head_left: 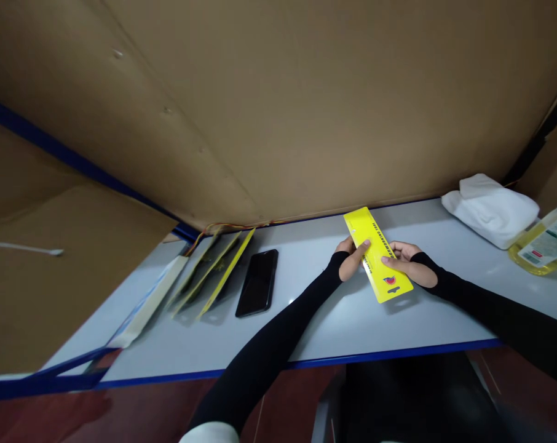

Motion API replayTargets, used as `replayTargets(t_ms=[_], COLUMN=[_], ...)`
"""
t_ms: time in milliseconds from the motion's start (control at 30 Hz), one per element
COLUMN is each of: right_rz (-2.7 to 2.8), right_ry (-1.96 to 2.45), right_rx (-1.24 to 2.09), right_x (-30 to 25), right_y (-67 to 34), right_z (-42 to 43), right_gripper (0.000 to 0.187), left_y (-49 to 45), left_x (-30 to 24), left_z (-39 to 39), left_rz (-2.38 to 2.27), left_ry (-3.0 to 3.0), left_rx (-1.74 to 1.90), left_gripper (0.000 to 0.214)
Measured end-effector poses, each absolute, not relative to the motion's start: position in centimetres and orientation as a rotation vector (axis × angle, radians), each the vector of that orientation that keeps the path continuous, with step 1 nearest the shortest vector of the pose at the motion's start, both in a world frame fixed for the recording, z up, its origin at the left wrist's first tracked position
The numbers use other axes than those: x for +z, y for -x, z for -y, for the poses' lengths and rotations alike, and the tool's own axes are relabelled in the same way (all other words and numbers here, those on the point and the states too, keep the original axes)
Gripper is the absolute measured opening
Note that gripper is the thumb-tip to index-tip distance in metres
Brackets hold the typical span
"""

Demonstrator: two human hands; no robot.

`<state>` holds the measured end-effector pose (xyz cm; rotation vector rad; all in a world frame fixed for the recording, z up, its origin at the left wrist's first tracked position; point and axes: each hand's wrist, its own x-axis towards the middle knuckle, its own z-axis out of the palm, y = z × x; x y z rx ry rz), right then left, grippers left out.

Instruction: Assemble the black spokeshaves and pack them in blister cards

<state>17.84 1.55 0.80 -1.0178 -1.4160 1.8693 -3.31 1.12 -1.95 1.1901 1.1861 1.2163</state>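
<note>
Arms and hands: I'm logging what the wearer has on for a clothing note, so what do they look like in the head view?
Both arms wear tight black sleeves that run down to the wrists. The left hand and right hand are bare: no gloves, rings or watch visible. Near the bottom edge, the left sleeve meets a white garment at the upper arm. The sleeves show no markings.

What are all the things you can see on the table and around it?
yellow card: one, bright yellow, long and flat, held over the middle of the table.
phone: one, black, lying flat left of the card.
yellow packets: a few overlapping, exact count unclear, left of the phone.
white cloth: one, folded, far right of the table.
bottle: one, yellowish liquid, lying at the right edge.
table: one, pale grey with blue edge.
cardboard wall: brown, behind and left of the table.
left hand: black sleeve, holds the card's left edge.
right hand: black sleeve, holds the card's right edge.
</note>
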Motion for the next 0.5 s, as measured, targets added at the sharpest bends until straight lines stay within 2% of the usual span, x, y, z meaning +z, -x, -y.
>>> replayTargets(t_ms=[167,333,400,500], right_rz=[1.394,1.347,1.323,1.298], right_ry=[1.076,1.145,1.167,1.21], right_rx=[1.877,1.86,1.841,1.815], right_x=[0.9,1.3,1.5,1.5], right_y=[-17.9,-17.7,-17.8,-18.0], right_z=[-2.1,-2.4,-2.3,-2.1], right_gripper=[0.057,0.059,0.059,0.058], left_y=[3.3,4.7,6.3,10.6], left_x=[-2.1,-1.3,0.0,2.8], left_z=[-1.5,-2.4,-3.0,-3.7], left_rz=[-1.205,-1.376,-1.571,-1.917], left_ry=[-1.221,-1.506,-1.75,-1.927], left_rx=[1.18,0.944,0.9,0.974], left_gripper=[0.06,0.059,0.052,0.027])
